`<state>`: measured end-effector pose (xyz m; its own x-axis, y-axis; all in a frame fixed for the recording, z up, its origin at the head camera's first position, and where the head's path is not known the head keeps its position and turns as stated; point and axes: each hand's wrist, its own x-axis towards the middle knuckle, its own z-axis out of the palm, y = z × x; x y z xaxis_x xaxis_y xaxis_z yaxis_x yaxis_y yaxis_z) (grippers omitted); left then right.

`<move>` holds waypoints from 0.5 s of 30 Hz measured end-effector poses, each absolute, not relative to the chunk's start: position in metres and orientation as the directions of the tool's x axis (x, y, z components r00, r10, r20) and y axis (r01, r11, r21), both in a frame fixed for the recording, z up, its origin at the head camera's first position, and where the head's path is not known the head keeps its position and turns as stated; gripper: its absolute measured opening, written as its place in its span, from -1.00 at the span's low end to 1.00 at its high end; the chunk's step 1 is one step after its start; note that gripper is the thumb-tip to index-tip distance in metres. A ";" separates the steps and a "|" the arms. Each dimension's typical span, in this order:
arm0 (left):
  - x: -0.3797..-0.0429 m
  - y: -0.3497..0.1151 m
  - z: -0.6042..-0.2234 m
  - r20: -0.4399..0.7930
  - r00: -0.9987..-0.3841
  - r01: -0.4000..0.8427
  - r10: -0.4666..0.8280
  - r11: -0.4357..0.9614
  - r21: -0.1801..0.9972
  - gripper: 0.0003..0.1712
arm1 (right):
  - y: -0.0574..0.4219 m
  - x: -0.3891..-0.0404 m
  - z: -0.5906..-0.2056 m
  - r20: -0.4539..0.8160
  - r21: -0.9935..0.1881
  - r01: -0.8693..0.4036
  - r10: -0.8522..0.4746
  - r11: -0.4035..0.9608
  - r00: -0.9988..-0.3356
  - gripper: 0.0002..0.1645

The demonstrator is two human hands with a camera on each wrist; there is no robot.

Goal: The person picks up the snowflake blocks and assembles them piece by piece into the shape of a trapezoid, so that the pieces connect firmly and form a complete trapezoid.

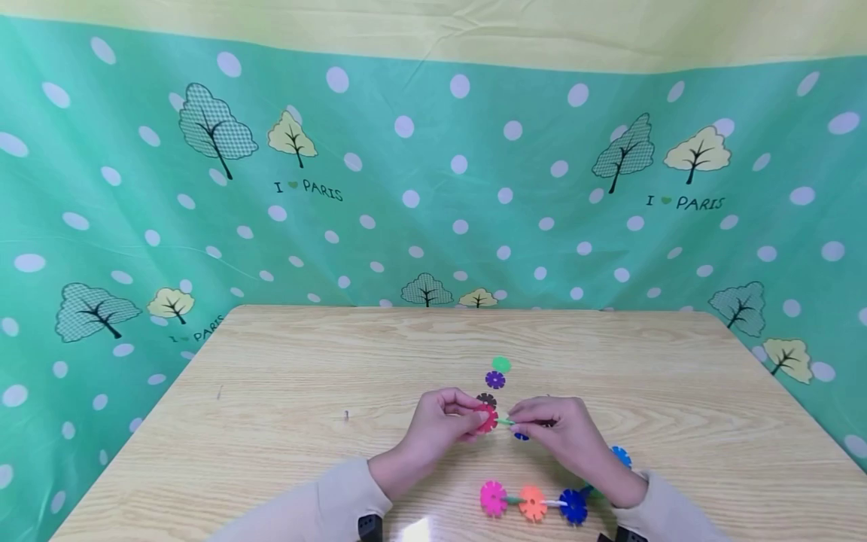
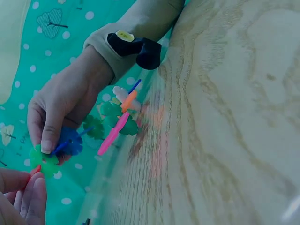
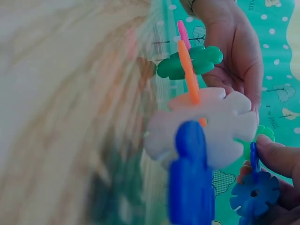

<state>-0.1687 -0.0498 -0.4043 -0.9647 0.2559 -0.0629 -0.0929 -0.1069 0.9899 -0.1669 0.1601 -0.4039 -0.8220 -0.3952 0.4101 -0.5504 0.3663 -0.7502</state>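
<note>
My left hand (image 1: 436,425) pinches a red notched interlocking disc (image 1: 486,419) between thumb and fingers. Facing it, my right hand (image 1: 558,427) holds a light green interlocking disc (image 2: 44,159), seen edge-on in the head view. Red and green discs meet; how deep their slots sit cannot be told. Dark blue discs (image 3: 255,192) hang by the right fingertips, partly hidden by that hand. Beneath the right forearm stands a linked chain on the table: a pink disc (image 1: 494,499), a green one, an orange disc (image 1: 533,503), a white one, a dark blue disc (image 1: 573,508) and more.
Behind the hands, a light green disc (image 1: 501,364), a purple disc (image 1: 495,379) and a dark brown disc (image 1: 486,400) form a line on the wooden table (image 1: 284,376). A polka-dot cloth (image 1: 460,188) hangs behind the table's far edge.
</note>
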 end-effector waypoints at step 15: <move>-0.175 -0.045 -0.408 -0.088 -0.956 -0.123 0.281 -0.109 0.986 -0.78 | 0.163 -0.168 -0.399 0.378 -0.762 -0.536 -0.422 0.364 -0.824 -0.89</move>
